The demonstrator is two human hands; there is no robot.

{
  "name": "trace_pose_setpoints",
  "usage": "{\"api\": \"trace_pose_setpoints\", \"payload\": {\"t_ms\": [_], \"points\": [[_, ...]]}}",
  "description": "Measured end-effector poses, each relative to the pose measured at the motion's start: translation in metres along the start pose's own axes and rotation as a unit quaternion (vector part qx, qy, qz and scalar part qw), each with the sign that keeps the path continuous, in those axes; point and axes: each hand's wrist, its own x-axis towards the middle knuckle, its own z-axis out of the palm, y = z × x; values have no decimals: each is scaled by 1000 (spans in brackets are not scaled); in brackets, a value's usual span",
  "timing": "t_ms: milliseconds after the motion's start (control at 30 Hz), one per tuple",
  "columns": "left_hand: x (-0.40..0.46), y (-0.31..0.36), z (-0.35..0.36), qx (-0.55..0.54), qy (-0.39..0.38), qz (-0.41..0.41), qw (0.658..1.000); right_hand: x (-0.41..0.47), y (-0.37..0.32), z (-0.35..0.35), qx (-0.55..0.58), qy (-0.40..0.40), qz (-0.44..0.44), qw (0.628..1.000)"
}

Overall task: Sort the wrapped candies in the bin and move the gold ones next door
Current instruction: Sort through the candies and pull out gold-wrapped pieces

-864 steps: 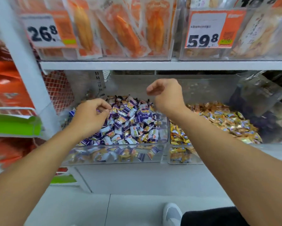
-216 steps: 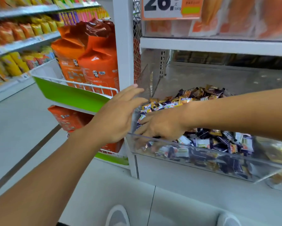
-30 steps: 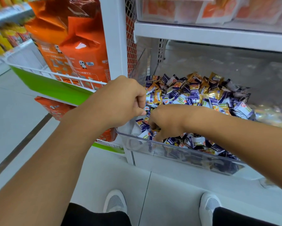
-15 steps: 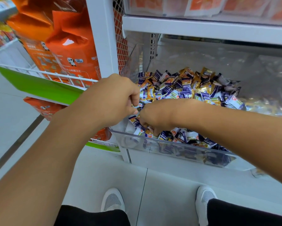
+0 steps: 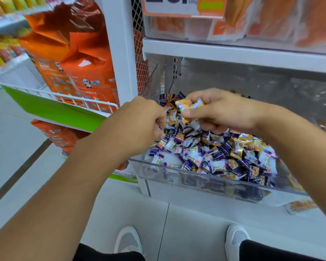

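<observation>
Above the bin [image 5: 196, 180], gold candies [image 5: 188, 108] are pinched loosely in the right hand [image 5: 220, 112] – the left hand [image 5: 139, 123], curled at the pile's left edge, hides whatever is held – so one could be dropped back among the purple before next door is reached.

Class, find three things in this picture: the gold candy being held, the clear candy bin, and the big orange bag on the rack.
gold candy [image 5: 188, 108], head view, middle of its wrapper.
clear candy bin [image 5: 201, 182], head view, front wall.
orange bag [image 5: 77, 59], head view, its front face.
</observation>
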Motion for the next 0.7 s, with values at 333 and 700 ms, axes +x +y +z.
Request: {"api": "trace_pose_setpoints", "payload": {"t_ms": [333,700], "points": [[46,4,68,6,-101,-104,989,-1,34,-10,483,92,124,862],[51,-3,71,-2,-87,-85,993,-14,20,44,-493,-179,77,848]]}}
